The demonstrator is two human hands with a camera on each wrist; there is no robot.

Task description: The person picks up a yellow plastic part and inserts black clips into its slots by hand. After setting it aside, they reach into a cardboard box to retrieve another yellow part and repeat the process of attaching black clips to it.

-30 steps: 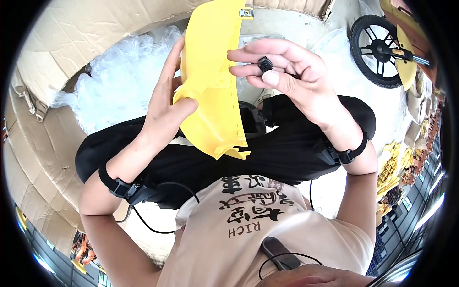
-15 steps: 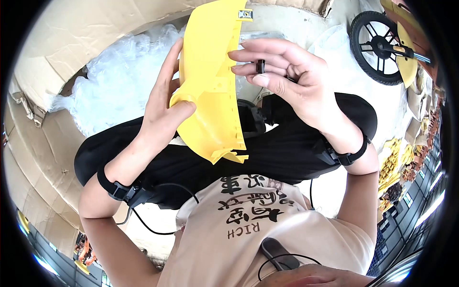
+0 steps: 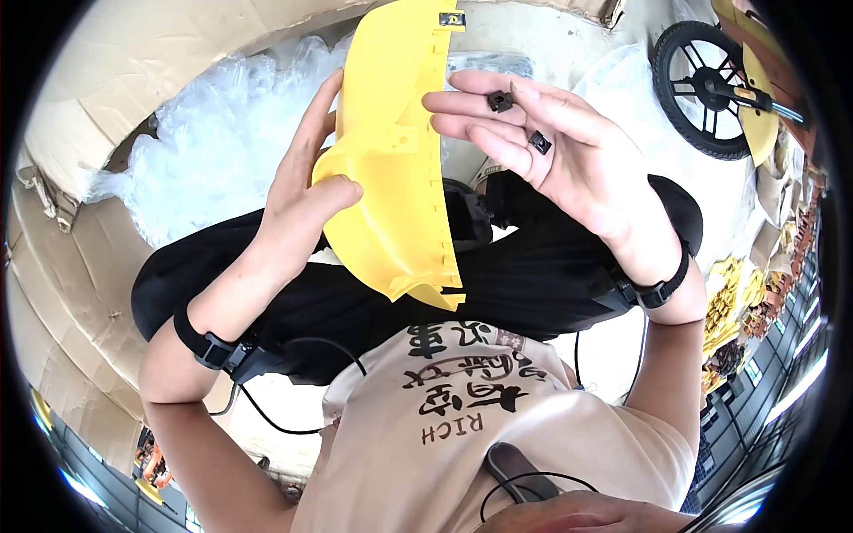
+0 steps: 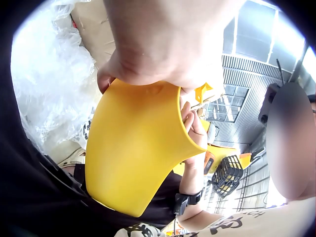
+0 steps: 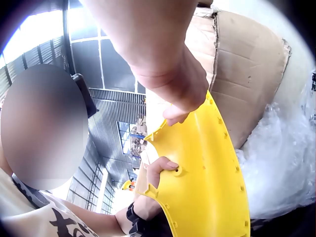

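A curved yellow panel (image 3: 386, 178) stands on end in front of the person, one metal-and-black clip (image 3: 452, 19) on its upper edge. The left hand (image 3: 306, 191) grips the panel's left side, thumb over the near surface; the left wrist view shows that hand (image 4: 153, 61) over one end of the panel (image 4: 133, 143). Palm turned up, the right hand (image 3: 569, 147) is beside the panel's right edge. One small black clip (image 3: 500, 101) lies on its fingers near the thumb tip, and another black clip (image 3: 538, 142) lies at the finger bases. Neither looks pinched.
Clear plastic wrap (image 3: 218, 133) and cardboard (image 3: 75, 266) are at the left. A black spoked wheel (image 3: 706, 91) stands at the upper right, with a pile of yellow parts (image 3: 724, 306) at the right. The person's black-clad legs (image 3: 373, 311) lie beneath the panel.
The right hand has turned its palm upward and its thumb has swung to the far side, uncovering the second black clip. The panel has tilted slightly in the left hand's grip.
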